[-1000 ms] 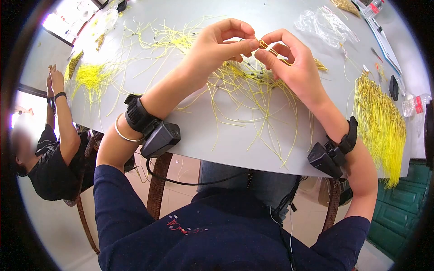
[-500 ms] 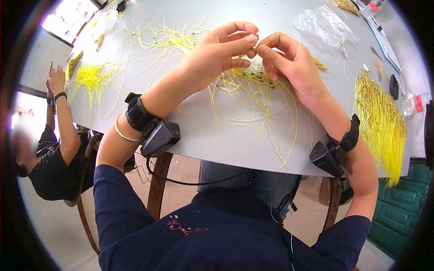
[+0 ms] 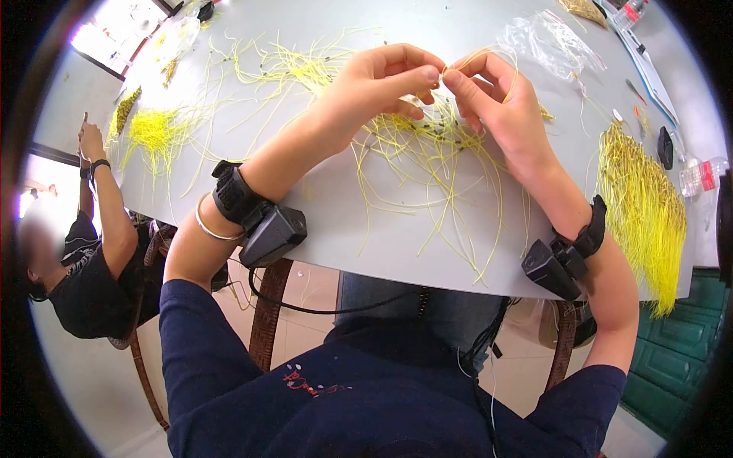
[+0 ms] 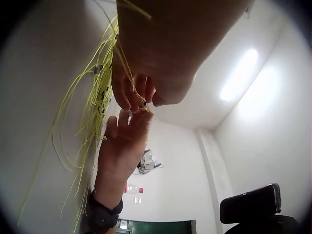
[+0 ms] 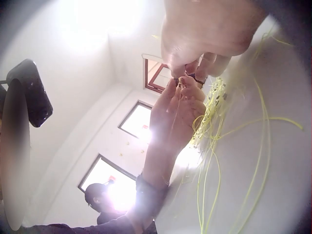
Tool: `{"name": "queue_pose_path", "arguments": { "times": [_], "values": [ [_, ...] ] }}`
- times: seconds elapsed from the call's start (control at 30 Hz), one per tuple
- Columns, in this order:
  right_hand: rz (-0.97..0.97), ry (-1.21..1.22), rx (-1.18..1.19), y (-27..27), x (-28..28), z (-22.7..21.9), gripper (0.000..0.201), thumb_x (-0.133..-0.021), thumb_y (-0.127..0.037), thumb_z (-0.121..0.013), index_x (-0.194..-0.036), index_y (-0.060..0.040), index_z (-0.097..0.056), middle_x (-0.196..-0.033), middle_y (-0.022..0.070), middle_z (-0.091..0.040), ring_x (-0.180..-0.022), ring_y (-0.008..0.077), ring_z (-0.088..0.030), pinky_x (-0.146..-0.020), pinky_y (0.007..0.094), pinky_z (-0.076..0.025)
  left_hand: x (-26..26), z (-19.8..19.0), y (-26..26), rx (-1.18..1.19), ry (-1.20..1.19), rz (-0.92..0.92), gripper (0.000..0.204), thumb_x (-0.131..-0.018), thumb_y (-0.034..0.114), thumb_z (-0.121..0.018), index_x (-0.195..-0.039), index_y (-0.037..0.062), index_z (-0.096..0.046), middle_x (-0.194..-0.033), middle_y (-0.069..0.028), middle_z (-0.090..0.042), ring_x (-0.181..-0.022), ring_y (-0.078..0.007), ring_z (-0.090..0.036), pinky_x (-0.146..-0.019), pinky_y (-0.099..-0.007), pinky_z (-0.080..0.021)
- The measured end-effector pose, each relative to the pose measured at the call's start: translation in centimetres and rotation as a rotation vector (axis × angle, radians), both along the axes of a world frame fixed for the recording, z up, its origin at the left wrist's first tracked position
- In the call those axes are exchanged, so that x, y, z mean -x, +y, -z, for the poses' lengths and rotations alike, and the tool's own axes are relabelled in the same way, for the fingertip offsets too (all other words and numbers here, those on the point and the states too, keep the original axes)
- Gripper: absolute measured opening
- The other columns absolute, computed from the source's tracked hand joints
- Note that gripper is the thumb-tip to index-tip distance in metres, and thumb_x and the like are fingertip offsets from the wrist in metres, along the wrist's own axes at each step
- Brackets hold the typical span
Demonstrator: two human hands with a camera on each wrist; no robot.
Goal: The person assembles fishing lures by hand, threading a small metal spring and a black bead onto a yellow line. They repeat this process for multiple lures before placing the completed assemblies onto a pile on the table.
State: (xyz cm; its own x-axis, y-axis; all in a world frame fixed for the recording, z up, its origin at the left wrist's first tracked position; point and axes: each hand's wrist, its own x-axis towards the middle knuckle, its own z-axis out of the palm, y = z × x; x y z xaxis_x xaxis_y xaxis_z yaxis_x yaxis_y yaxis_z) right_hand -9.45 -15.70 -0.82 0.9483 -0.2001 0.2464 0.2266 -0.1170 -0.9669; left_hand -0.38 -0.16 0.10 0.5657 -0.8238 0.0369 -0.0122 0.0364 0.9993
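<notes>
Red script lettering [image 3: 317, 385] on the navy shirt [image 3: 397, 404] seems to end in "Cat", the rest unclear.

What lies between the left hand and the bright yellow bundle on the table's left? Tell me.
In the head view, loose yellow strands lie across the grey tabletop between the left hand and the bundle.

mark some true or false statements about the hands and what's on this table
1. The left hand and right hand meet at a thin gold cord. True.
2. The bangle is on the right arm. False: the bangle is on the left arm.
3. A clear plastic bag lies beyond the right hand. True.
4. The gold-topped bundle lies left of both hands. False: the gold-topped bundle lies to their right.
5. Loose yellow strands lie on the table. True.
</notes>
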Motion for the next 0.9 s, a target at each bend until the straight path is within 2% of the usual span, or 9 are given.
{"name": "queue_pose_path", "arguments": {
  "times": [0.1,0.4,0.57,0.9],
  "values": [
    [-0.006,-0.003,0.023,-0.27,-0.11,0.37,0.020,-0.082,-0.021,-0.065,-0.083,-0.0031,-0.056,-0.061,-0.0024,-0.052,-0.050,0.0010,-0.043,-0.042,0.0161,-0.030,-0.26,0.23,0.11,-0.019,-0.113,0.050,0.029,-0.087,0.025,-0.056,-0.105,0.0022,-0.055,-0.090,-0.0010,-0.056,-0.082,-0.0073,-0.053,-0.069,-0.0205,-0.045],
    [-0.022,0.033,0.096,-0.45,0.02,0.15,0.022,-0.080,-0.024,-0.067,-0.081,-0.0022,-0.061,-0.064,-0.0016,-0.056,-0.054,0.0024,-0.045,-0.046,0.0171,-0.035,-0.28,-0.07,0.13,-0.039,-0.244,-0.027,0.023,-0.083,0.022,-0.062,-0.099,0.0045,-0.060,-0.093,-0.0033,-0.062,-0.084,-0.0081,-0.058,-0.063,-0.0204,-0.048],
    [-0.004,0.070,0.145,-0.71,0.00,0.25,0.026,-0.078,-0.026,-0.069,-0.082,-0.0012,-0.063,-0.067,-0.0009,-0.059,-0.056,0.0034,-0.047,-0.048,0.0175,-0.037,-0.65,0.18,0.14,-0.035,-0.359,-0.068,0.020,-0.079,0.016,-0.065,-0.093,0.0018,-0.062,-0.083,-0.0052,-0.064,-0.074,-0.0101,-0.061,-0.054,-0.0214,-0.049],
    [0.025,0.028,0.192,-0.26,0.01,0.08,0.022,-0.079,-0.022,-0.068,-0.083,-0.0016,-0.060,-0.070,0.0001,-0.058,-0.056,0.0047,-0.046,-0.048,0.0194,-0.037,-0.27,-0.06,0.04,-0.021,-0.297,-0.085,0.019,-0.080,0.015,-0.062,-0.091,0.0002,-0.059,-0.083,-0.0075,-0.062,-0.076,-0.0121,-0.061,-0.059,-0.0243,-0.053]
  ]
}}
